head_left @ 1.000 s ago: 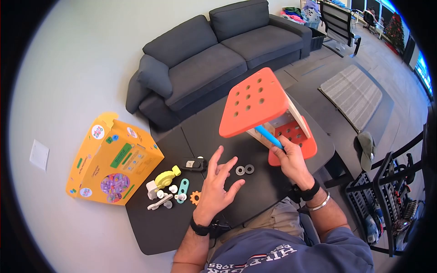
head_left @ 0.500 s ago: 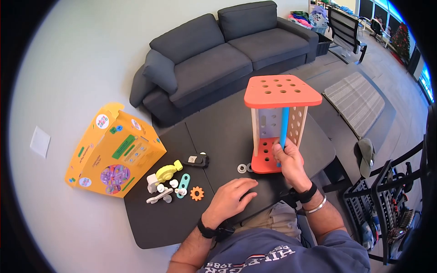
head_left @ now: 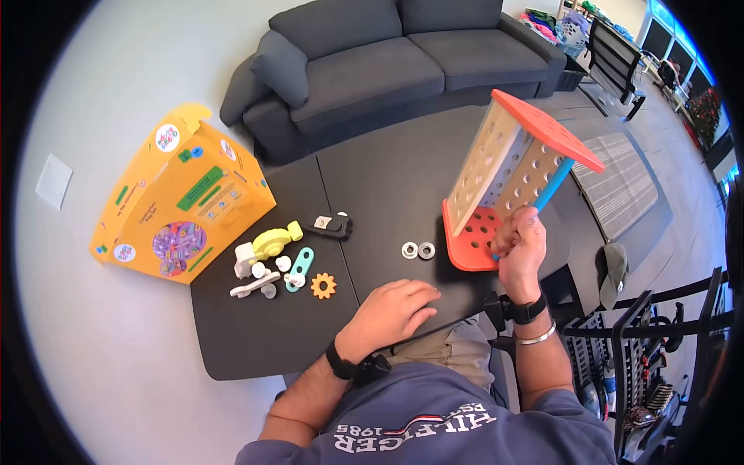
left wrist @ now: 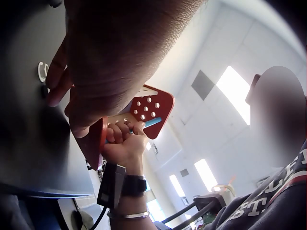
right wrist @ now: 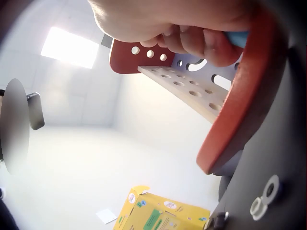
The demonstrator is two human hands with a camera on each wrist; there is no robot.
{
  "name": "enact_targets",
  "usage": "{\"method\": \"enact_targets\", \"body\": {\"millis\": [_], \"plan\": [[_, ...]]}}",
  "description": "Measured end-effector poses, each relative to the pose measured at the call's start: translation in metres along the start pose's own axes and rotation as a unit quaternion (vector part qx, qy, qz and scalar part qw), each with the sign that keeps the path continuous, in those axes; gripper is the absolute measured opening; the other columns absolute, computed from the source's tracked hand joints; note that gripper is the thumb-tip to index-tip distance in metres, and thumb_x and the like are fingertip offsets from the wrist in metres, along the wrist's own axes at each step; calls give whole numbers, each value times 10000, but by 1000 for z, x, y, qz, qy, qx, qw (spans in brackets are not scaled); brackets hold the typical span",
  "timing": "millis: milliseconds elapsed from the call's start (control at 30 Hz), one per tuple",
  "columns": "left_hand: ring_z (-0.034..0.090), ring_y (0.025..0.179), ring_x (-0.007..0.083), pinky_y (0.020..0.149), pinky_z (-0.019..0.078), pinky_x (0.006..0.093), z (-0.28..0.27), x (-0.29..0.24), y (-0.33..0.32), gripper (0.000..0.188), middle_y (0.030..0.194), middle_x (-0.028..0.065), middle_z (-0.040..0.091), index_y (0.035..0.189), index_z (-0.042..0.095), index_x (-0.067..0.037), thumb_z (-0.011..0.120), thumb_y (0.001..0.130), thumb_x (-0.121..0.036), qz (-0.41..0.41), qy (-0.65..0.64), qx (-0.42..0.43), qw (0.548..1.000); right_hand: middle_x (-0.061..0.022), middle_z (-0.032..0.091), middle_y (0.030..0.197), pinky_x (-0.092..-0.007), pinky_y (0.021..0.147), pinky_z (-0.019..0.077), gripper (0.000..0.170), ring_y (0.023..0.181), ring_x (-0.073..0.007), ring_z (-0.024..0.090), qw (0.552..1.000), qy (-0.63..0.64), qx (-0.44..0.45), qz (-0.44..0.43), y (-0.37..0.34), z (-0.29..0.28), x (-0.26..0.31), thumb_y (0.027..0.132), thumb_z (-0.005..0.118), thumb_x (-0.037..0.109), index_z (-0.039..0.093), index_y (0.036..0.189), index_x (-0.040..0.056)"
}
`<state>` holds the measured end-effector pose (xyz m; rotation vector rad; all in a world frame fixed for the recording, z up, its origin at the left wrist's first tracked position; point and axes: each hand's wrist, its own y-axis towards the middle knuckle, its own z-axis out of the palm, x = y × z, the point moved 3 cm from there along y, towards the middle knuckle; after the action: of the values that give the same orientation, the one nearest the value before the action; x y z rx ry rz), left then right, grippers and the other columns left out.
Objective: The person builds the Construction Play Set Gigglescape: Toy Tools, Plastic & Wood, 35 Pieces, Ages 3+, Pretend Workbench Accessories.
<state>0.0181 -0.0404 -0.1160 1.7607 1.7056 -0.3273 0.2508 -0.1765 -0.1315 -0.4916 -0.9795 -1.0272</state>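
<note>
Head view: the right hand [head_left: 521, 246] has its grip closed round the blue rod [head_left: 555, 184] of a perforated toy frame [head_left: 486, 167], right of centre. The frame leans to the right, red top panel [head_left: 546, 133] uppermost, red base panel [head_left: 473, 246] low; whether the base touches the worktop [head_left: 267, 341] cannot be told. The left hand [head_left: 391, 314] lies at the near edge, lower centre, fingers loosely bent, its grip slack, thumb apart. Two grey rings [head_left: 418, 250] lie side by side between the hands and the orange gear [head_left: 323, 286]. Left of the gear are a teal link [head_left: 300, 269] and a yellow piece [head_left: 271, 244]; the yellow box [head_left: 186, 205] stands at left.

Left wrist view: the curled fingers of the right hand are seen on the rod, which the head view mostly hides behind the hand's back.

Right wrist view: long slots appear in the purplish panel [right wrist: 205, 71], upper right; the head view does not resolve them.
</note>
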Motion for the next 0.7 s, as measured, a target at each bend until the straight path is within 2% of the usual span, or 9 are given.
{"method": "enact_targets", "body": {"millis": [33,233,367,467,533,700], "plan": [[763,1072,308,935,624,414,3,0,0,251,1202,85,793,1185,778,-61,819,981,-200,-1,0,0,1000,45,311,650,-317,475,241,571,503,-101,251,1000,-4,8,-5,2,-1,2,1165,549,592,416,832,148],[762,1079,310,939,623,411,2,1,-3,252,1203,84,792,1188,780,-58,816,987,-205,-12,-1,4,1000,51,260,671,-314,492,240,558,530,-99,221,998,51,-24,8,2,-1,8,1166,535,606,427,862,151],[747,1099,308,954,617,434,1,4,-4,257,1216,73,776,1196,777,-55,789,998,-219,-21,-1,9,1000,48,271,675,-309,502,260,536,537,-103,234,997,68,-28,8,2,3,5,1180,519,582,435,871,152],[747,1097,308,954,618,435,-2,4,-6,253,1212,72,778,1192,780,-55,790,997,-216,-28,-1,0,1000,33,313,684,-312,540,312,520,567,-107,290,995,99,-13,3,-2,12,0,1187,529,548,429,870,149],[762,1086,312,940,624,418,-3,6,-6,258,1209,87,794,1191,780,-58,820,984,-206,-24,4,-7,1000,27,352,720,-324,614,378,484,624,-114,352,988,149,-21,19,-6,21,-2,1195,535,513,439,897,144],[761,1091,315,945,623,419,-3,9,-9,266,1222,88,792,1197,778,-58,821,980,-206,-29,6,-5,1000,26,378,749,-340,677,425,447,669,-123,395,984,178,-6,23,-16,32,0,1206,528,477,447,926,139]]}}
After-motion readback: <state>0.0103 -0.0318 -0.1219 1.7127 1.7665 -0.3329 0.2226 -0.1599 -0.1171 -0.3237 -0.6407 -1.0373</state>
